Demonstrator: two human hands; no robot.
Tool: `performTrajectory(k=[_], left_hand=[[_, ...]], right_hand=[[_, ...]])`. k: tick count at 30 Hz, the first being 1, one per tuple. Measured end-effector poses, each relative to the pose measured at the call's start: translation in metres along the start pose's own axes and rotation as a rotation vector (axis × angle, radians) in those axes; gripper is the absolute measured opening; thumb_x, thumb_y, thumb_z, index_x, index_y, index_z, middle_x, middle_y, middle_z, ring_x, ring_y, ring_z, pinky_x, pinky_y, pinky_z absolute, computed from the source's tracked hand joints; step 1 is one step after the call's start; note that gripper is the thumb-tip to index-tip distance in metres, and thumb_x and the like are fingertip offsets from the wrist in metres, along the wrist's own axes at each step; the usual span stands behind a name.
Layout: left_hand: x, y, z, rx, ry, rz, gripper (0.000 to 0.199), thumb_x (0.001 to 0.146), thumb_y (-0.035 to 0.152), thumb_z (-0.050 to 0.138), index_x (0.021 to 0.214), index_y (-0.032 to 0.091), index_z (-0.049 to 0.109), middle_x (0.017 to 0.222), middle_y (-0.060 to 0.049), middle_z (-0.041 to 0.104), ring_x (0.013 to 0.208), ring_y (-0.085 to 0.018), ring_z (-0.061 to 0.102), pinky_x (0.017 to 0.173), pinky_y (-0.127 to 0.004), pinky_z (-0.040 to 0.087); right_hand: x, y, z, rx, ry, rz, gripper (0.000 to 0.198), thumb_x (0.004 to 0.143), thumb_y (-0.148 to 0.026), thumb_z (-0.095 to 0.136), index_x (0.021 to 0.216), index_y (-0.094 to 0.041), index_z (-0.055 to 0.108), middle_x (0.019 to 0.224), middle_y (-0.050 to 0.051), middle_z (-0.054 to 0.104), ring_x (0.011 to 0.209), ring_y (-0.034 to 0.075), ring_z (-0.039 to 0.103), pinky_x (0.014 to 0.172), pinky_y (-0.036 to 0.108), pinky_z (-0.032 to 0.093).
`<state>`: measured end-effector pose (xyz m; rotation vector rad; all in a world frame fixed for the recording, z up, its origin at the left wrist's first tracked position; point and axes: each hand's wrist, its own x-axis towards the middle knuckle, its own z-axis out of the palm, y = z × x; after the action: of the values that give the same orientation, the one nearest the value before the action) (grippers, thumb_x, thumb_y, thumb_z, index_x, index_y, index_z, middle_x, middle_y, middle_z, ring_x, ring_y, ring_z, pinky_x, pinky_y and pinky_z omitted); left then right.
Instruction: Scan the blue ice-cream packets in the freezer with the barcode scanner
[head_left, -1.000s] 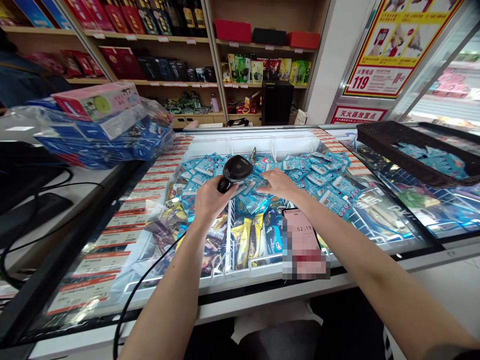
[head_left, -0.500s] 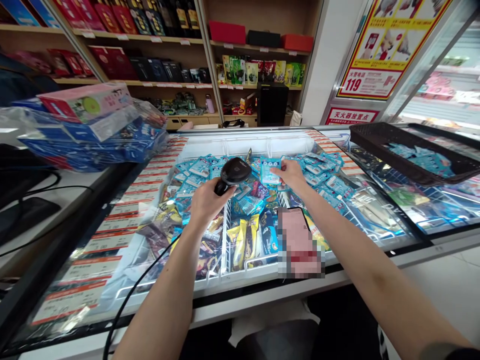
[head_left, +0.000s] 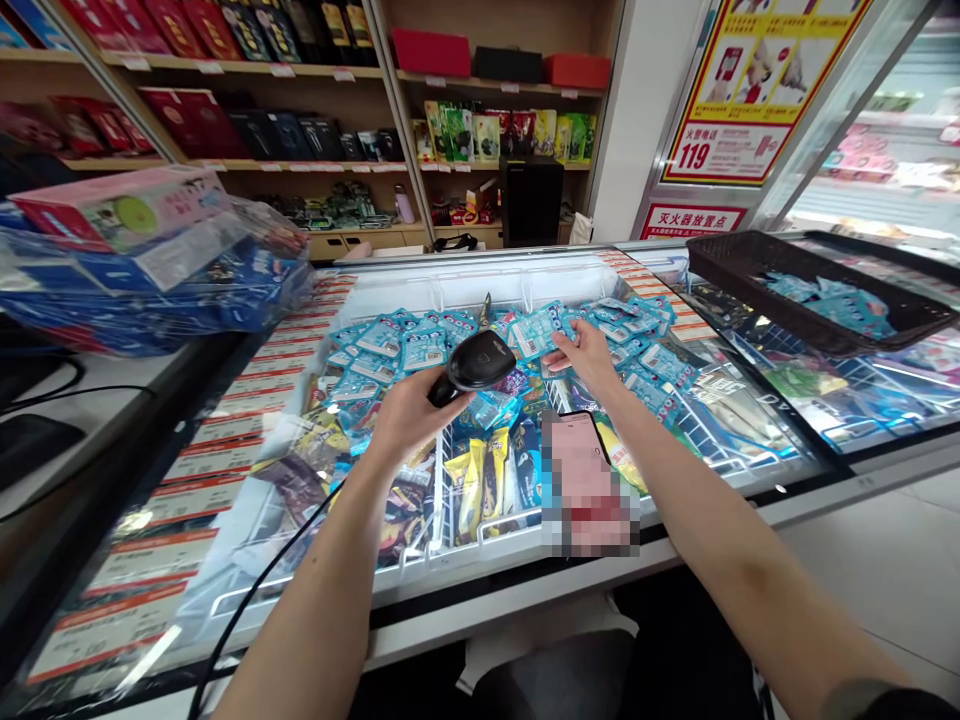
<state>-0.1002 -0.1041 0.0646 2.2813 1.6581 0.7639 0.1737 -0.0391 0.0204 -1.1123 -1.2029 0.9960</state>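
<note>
At far left a plastic-wrapped stack of boxes (head_left: 142, 255) sits on the worktop (head_left: 97, 400) beside the chest freezer (head_left: 480, 275). The left hand (head_left: 409, 415) is closed round the handle of a black barcode scanner (head_left: 480, 362), its cable (head_left: 247, 610) trailing down toward the person; the head is tilted toward the packet so its window faces the label. The right hand (head_left: 585, 360) pinches a blue ice-cream packet (head_left: 536, 332) by its edge, lifted just above the heap of like packets (head_left: 637, 360), face turned to the scanner. A phone (head_left: 589, 480) lies on the freezer glass near the right forearm. Farther right, a dark tray (head_left: 757, 275) holds more blue packets.
</note>
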Motion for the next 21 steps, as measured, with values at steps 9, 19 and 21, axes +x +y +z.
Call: performTrajectory(k=[9,19,21], left_hand=[[-0.002,0.006,0.000,0.009,-0.042,0.008,0.038,0.076,0.054,0.060,0.089,0.019,0.068,0.067,-0.003,0.066,0.064,-0.019,0.058,0.054,-0.025,0.031],[0.002,0.008,0.009,0.027,-0.054,0.006,0.042,0.077,0.059,0.057,0.090,0.021,0.068,0.071,-0.002,0.066,0.065,-0.018,0.058,0.054,-0.025,0.030],[0.002,0.009,0.010,0.032,-0.057,0.003,0.043,0.077,0.060,0.057,0.089,0.021,0.068,0.071,-0.002,0.066,0.065,-0.018,0.057,0.054,-0.025,0.030]], right_hand=[[-0.001,0.004,-0.001,-0.016,0.013,-0.018,0.045,0.076,-0.047,0.070,0.103,-0.020,0.047,0.054,-0.006,0.054,0.058,0.024,0.071,0.046,0.030,0.057],[-0.001,0.003,0.001,-0.061,0.020,0.026,0.048,0.072,-0.054,0.071,0.097,-0.022,0.046,0.060,-0.003,0.051,0.061,0.026,0.071,0.046,0.034,0.057],[0.000,0.005,0.000,-0.064,0.011,0.014,0.047,0.072,-0.055,0.070,0.095,-0.022,0.045,0.060,-0.003,0.050,0.061,0.026,0.071,0.046,0.034,0.057]])
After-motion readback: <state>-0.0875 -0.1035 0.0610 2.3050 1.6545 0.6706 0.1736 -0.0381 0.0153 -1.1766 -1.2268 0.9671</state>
